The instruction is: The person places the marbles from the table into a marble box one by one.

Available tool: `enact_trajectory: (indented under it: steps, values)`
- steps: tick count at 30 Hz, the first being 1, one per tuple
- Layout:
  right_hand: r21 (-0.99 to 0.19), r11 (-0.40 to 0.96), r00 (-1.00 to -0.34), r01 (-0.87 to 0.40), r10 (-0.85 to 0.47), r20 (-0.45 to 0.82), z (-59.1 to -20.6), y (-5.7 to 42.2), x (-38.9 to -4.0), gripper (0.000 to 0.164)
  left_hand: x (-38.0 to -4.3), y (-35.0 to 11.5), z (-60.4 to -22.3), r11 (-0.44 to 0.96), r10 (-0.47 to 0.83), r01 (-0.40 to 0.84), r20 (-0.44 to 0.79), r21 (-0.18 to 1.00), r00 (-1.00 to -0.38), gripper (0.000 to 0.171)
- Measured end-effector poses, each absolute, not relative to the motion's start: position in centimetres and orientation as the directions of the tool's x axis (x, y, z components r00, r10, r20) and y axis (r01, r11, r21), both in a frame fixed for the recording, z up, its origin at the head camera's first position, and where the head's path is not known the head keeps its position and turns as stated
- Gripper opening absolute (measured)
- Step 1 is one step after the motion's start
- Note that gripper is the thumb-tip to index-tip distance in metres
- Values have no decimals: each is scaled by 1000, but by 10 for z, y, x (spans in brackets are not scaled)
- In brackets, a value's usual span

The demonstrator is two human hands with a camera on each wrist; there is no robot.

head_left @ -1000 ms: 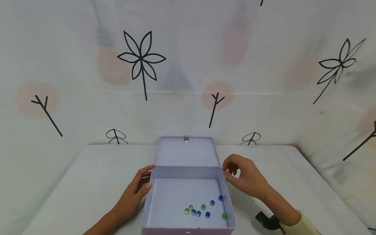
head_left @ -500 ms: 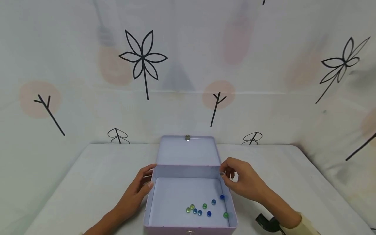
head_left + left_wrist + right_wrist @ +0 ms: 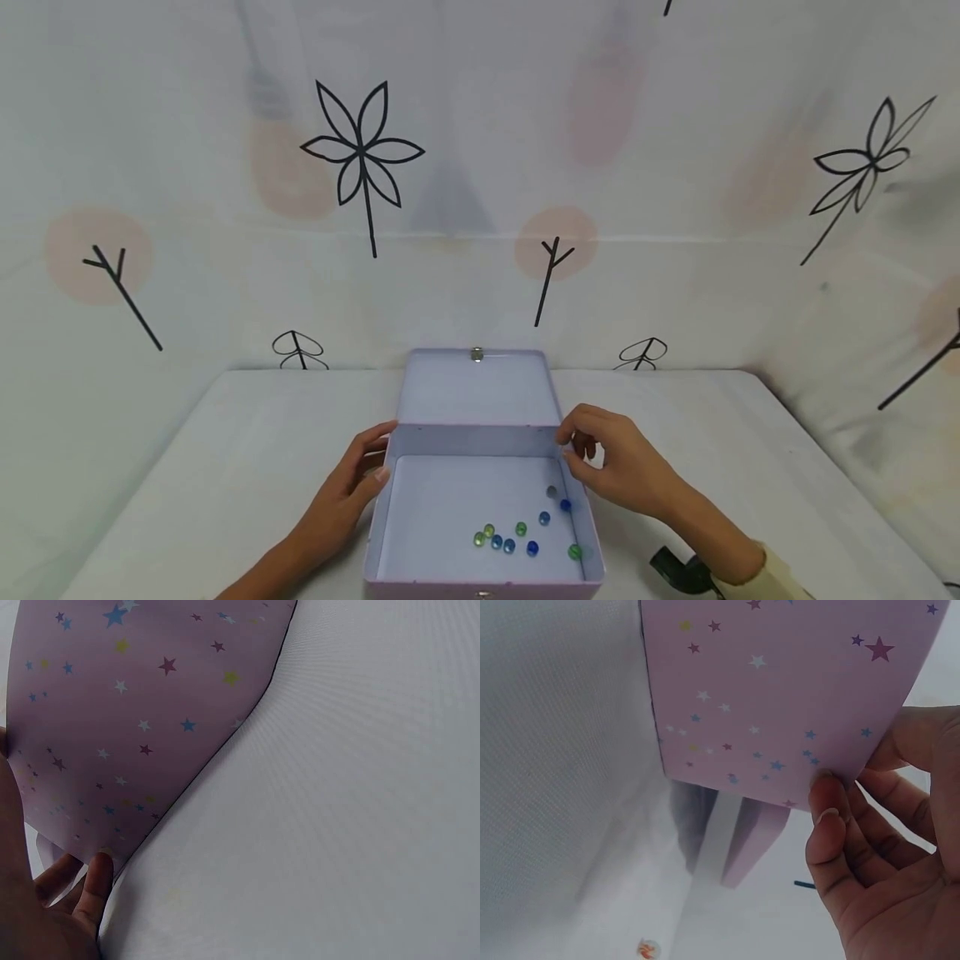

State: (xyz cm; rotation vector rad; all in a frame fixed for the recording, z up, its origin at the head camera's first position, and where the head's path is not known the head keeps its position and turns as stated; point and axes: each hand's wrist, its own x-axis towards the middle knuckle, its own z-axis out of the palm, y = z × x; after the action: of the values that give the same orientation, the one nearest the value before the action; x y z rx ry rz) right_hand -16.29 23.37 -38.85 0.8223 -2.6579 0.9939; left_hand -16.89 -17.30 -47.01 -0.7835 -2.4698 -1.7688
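Note:
A lilac tin box (image 3: 438, 575) stands on the white table with its lid (image 3: 476, 390) tipped back. Several green and blue glass marbles (image 3: 532, 548) lie toward the right front of its floor. A grey marble (image 3: 552, 492) sits just below my right fingertips. My left hand (image 3: 337, 500) holds the box's left side, thumb at the rim and fingers at the back corner. My right hand (image 3: 628, 462) hovers at the right rear rim, thumb and forefinger parted with nothing between them. In the right wrist view its curled fingers (image 3: 827, 840) overlap the star-printed side.
White cloth covers the table (image 3: 285, 425), which ends at a patterned cloth backdrop (image 3: 450, 292). A black device (image 3: 682, 571) sits at the right wrist. In the right wrist view a small round orange-and-white thing (image 3: 648, 949) shows beyond the box.
The right hand has come inward from beside the rear corner to over the rim. The grey marble it pinched has been let go and now lies in the box. Left hand unchanged.

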Motion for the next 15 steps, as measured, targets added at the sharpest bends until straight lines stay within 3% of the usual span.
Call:
enact_trajectory:
  steps: [15]
  values:
    - [-539, 590, -799, -601, -444, 404, -395, 240, -172, 34, -168, -172, -469, 235, 388, 412, 304, 880, -870, 55]
